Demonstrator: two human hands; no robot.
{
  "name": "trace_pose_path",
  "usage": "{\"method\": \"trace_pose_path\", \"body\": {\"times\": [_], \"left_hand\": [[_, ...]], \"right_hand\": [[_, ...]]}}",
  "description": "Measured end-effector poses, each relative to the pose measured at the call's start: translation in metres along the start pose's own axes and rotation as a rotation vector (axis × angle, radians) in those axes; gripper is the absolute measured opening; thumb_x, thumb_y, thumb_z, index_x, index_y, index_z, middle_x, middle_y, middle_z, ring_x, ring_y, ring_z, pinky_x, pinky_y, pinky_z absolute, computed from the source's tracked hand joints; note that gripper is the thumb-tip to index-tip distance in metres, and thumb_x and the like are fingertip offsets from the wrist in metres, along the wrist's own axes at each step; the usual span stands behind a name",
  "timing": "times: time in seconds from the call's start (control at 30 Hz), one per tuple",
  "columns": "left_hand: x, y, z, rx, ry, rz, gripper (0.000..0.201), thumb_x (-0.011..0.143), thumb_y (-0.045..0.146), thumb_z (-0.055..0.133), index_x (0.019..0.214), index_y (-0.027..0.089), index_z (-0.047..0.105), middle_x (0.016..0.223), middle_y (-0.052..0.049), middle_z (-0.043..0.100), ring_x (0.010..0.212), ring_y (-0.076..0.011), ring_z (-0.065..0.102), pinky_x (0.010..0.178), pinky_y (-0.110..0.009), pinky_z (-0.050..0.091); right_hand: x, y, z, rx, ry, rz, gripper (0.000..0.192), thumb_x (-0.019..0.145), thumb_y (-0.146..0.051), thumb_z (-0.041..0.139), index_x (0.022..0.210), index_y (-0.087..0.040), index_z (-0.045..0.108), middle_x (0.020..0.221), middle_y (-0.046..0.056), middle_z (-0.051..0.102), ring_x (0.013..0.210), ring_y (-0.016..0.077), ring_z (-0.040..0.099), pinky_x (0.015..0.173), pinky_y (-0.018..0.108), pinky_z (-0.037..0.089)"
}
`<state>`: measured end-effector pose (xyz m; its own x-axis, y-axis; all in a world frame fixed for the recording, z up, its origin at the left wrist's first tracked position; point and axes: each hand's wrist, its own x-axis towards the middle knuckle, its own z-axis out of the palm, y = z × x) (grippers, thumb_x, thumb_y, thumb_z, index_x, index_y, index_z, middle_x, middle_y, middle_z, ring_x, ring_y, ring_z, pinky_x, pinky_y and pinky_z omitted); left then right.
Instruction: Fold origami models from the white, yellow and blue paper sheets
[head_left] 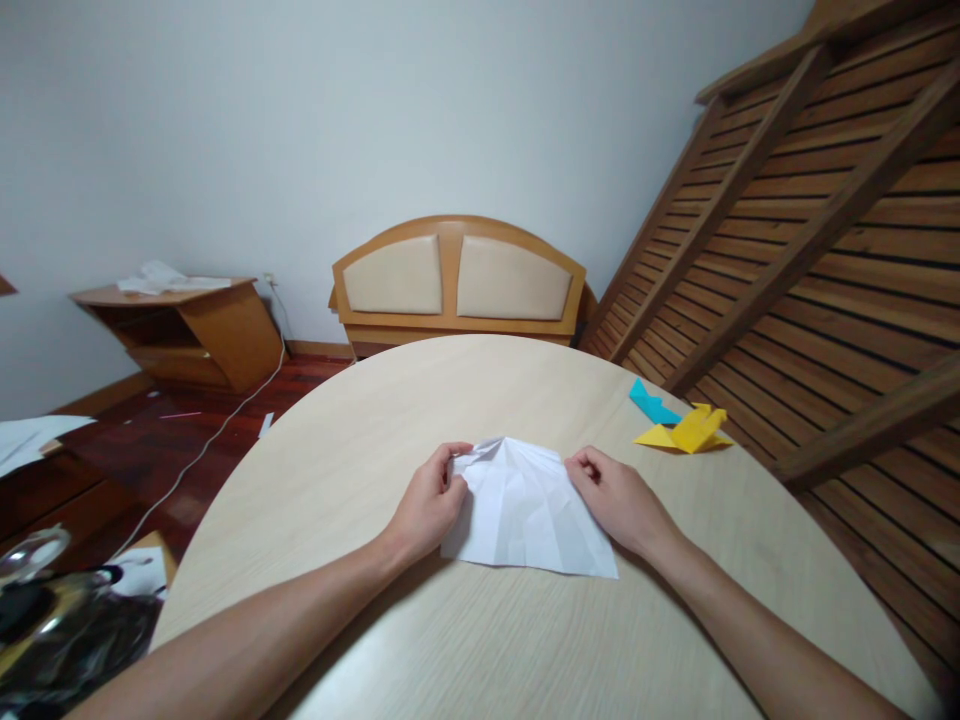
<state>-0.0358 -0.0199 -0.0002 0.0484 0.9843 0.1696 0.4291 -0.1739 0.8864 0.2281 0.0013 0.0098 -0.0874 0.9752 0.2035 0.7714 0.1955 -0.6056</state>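
A white sheet of paper (525, 515) with creases fanning out from its top middle lies between my hands, over the round table. My left hand (435, 500) pinches its upper left edge, thumb on top and fingers partly behind the sheet. At the upper right edge, my right hand (611, 495) is closed on the paper, with its fingers curled. The lower edge of the sheet spreads loosely toward me.
A yellow folded-paper figure (694, 430) and a blue folded-paper piece (651, 402) rest at the right of the pale round table (360, 420). Slatted wooden panels (825, 250) lean on the right. Behind stands a headboard (459, 240); a cabinet (232, 335) is at left.
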Motion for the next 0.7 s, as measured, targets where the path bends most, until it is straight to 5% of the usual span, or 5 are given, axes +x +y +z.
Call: {"method": "trace_pose_path", "body": {"times": [0.2,0.4,0.7], "left_hand": [[-0.006,0.005,0.001,0.234,-0.104,-0.025,0.038,0.078,0.013,0.049,0.111,0.021,0.068,0.063,0.002,0.056,0.058,-0.0163,0.051,0.058,-0.029,0.033],[-0.005,0.010,-0.004,0.292,-0.065,0.161,0.019,0.087,0.024,0.054,0.101,0.021,0.067,0.103,-0.006,0.068,0.088,-0.0208,0.063,0.083,-0.035,0.047],[-0.007,0.013,-0.007,0.452,-0.095,0.229,0.022,0.093,0.039,0.057,0.090,0.020,0.067,0.106,-0.008,0.067,0.092,-0.0233,0.065,0.081,-0.037,0.050]], "right_hand": [[0.002,0.005,0.005,-0.123,0.009,-0.086,0.025,0.090,-0.042,0.055,0.078,-0.022,0.064,0.084,0.006,0.069,0.084,0.0237,0.064,0.075,0.034,0.044],[0.000,-0.001,0.005,-0.127,-0.025,-0.148,0.023,0.091,-0.034,0.057,0.077,-0.021,0.070,0.084,0.005,0.072,0.082,0.0222,0.065,0.073,0.033,0.044],[-0.011,-0.027,0.000,-0.122,-0.014,-0.397,0.017,0.094,-0.030,0.060,0.083,-0.023,0.070,0.084,0.001,0.076,0.084,0.0210,0.068,0.081,0.038,0.039]]}}
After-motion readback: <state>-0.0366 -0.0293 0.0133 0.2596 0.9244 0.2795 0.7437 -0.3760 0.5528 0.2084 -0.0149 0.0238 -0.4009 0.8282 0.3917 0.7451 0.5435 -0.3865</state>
